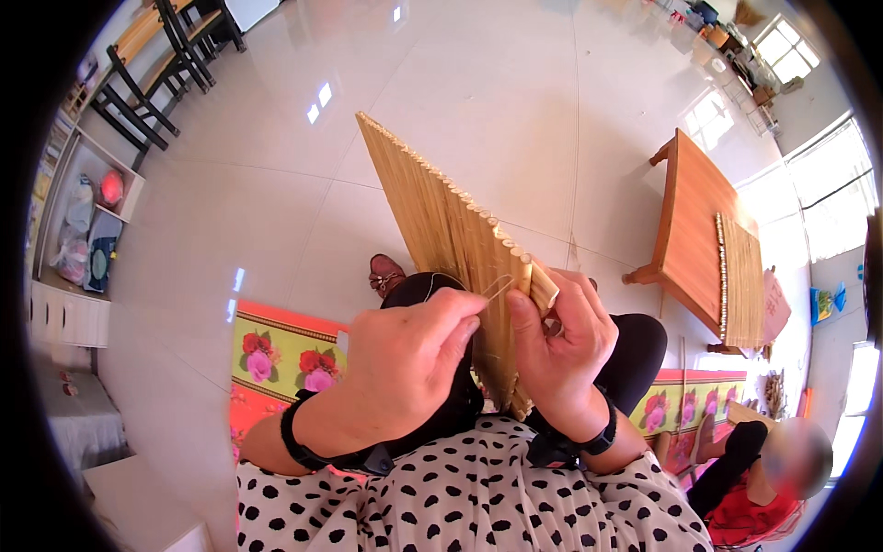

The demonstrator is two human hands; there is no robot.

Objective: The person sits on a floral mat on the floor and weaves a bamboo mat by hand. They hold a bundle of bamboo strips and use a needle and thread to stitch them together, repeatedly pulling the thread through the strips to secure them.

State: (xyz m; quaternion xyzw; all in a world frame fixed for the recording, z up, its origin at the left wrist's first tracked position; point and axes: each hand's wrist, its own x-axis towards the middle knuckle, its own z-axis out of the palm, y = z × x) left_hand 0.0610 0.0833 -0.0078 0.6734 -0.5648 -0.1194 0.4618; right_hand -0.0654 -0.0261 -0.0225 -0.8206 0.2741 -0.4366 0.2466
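A stiff mat of straw-coloured reeds [437, 207] stands tilted on edge between my knees, its row of round cut ends running up and away to the left. My right hand [566, 345] grips its near corner, thumb on the outermost reed and fingers curled behind. My left hand [395, 354] is closed in a pinch, thumb against forefinger, on a thin pale thread [498, 286]. The thread makes a small loop beside the end reeds. Whether a needle is also between those fingertips cannot be made out.
A wooden table [699, 221] at the right bears another reed mat [741, 276]. Near it, at lower right, a person in red [750, 515] sits. Dark-framed chairs [152, 69] and a shelf unit [87, 198] stand at the left. A flowered mat [276, 363] lies under me.
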